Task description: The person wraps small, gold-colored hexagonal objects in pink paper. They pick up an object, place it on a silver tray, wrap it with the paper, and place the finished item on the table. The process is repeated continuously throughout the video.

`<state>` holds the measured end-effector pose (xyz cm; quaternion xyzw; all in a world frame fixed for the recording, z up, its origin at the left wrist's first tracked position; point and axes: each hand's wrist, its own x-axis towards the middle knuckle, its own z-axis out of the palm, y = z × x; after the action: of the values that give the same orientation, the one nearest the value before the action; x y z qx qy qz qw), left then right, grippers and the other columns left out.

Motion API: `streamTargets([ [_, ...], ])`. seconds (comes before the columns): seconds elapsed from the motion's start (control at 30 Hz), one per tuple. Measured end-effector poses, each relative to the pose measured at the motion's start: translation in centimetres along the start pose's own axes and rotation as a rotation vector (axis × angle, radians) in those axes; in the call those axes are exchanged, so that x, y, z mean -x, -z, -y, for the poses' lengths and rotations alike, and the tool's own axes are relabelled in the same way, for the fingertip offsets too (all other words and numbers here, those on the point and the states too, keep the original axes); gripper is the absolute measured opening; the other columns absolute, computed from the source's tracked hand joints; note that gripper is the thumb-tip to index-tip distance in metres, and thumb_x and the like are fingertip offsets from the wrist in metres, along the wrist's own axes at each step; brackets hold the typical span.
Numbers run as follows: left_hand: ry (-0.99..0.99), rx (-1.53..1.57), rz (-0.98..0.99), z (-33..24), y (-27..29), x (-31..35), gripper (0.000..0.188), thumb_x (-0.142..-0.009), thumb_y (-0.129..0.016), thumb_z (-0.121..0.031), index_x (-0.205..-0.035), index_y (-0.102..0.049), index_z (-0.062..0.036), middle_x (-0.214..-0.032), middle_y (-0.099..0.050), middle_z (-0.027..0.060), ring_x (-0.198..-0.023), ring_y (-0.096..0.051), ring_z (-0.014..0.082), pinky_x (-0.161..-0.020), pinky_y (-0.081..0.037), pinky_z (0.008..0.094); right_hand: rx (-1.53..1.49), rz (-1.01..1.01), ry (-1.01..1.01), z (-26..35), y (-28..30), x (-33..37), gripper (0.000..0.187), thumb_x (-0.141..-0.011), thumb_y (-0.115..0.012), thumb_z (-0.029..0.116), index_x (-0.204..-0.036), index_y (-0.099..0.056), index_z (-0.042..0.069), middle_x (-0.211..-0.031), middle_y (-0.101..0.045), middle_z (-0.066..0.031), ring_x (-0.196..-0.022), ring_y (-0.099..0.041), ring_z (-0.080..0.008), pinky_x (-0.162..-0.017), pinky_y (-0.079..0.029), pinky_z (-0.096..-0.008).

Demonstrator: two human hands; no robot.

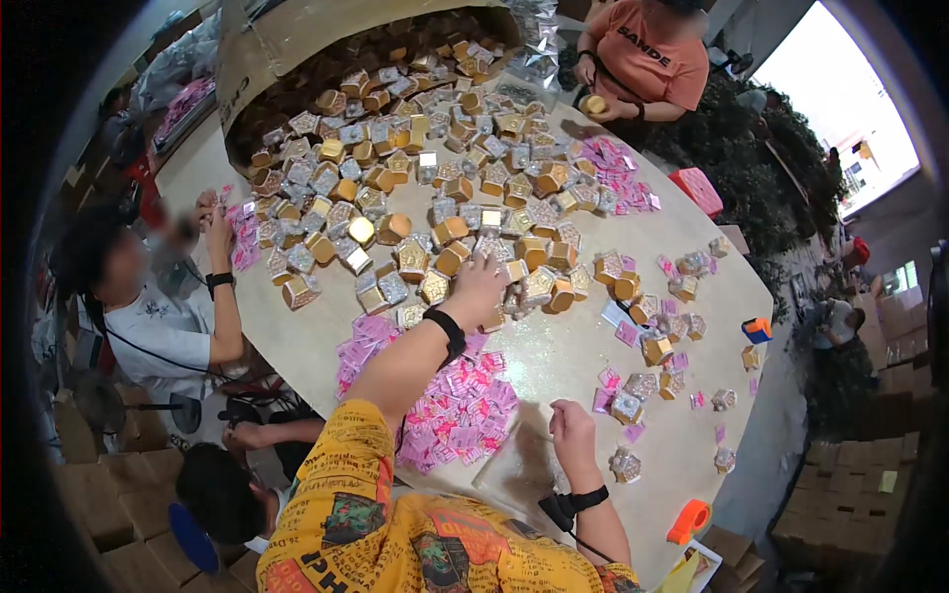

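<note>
My left hand, with a black band on its wrist, reaches into the near edge of a big pile of small gold and silver house-shaped ornaments. Its fingers are spread over several of them; the fingertips are partly hidden among the pieces. My right hand is closed above the near part of the table, its fingers curled in. Whatever it may hold is too small or hidden to make out. Between my arms lies a heap of small pink tags. Ornaments with pink tags beside them, such as one glittery piece, lie scattered to the right.
A large carton lies on its side at the far end, spilling ornaments onto the pale table. An orange tape roll and an orange-and-blue item sit near the right edge. Co-workers sit at left and far right.
</note>
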<state>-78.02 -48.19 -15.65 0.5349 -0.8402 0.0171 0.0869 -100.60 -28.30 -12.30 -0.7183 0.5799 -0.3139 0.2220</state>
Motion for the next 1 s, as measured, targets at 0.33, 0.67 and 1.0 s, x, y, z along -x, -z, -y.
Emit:
streamTargets([
  [0.33, 0.290, 1.115, -0.225, 1.0, 5.5, 3.9, 0.035, -0.080, -0.063, -0.016, -0.110, -0.053, -0.0008, -0.096, -0.061, 0.0116, -0.090, -0.059, 0.0239, -0.079, -0.048, 0.0341, -0.161, -0.032, -0.105, 3.5, 1.6, -1.0, 0.010, -0.079, -0.055, -0.003, -0.089, -0.057, 0.000, -0.077, -0.058, -0.0172, -0.069, -0.058, -0.0325, -0.061, -0.047, -0.0380],
  [0.67, 0.942, 2.357, 0.175, -6.4, 8.1, 14.3, 0.034, -0.092, -0.052, -0.030, -0.114, -0.053, -0.0057, -0.109, -0.060, 0.0099, -0.097, -0.060, 0.0229, -0.085, -0.051, 0.0395, 0.204, -0.080, 0.363, 9.2, 2.0, -1.2, 0.024, -0.071, -0.053, 0.001, -0.095, -0.055, 0.002, -0.076, -0.054, -0.0129, -0.069, -0.058, -0.0284, -0.061, -0.049, -0.0356],
  [1.0, 0.898, 2.301, 0.075, -7.8, 9.6, 17.5, 0.035, -0.088, -0.058, -0.034, -0.108, -0.057, -0.0057, -0.100, -0.059, 0.0107, -0.096, -0.058, 0.0238, -0.084, -0.047, 0.0431, 0.266, -0.099, 0.451, 10.4, 2.4, 1.5, 0.022, -0.072, -0.053, 0.001, -0.094, -0.054, 0.001, -0.076, -0.054, -0.0121, -0.069, -0.059, -0.0263, -0.059, -0.049, -0.0335],
])
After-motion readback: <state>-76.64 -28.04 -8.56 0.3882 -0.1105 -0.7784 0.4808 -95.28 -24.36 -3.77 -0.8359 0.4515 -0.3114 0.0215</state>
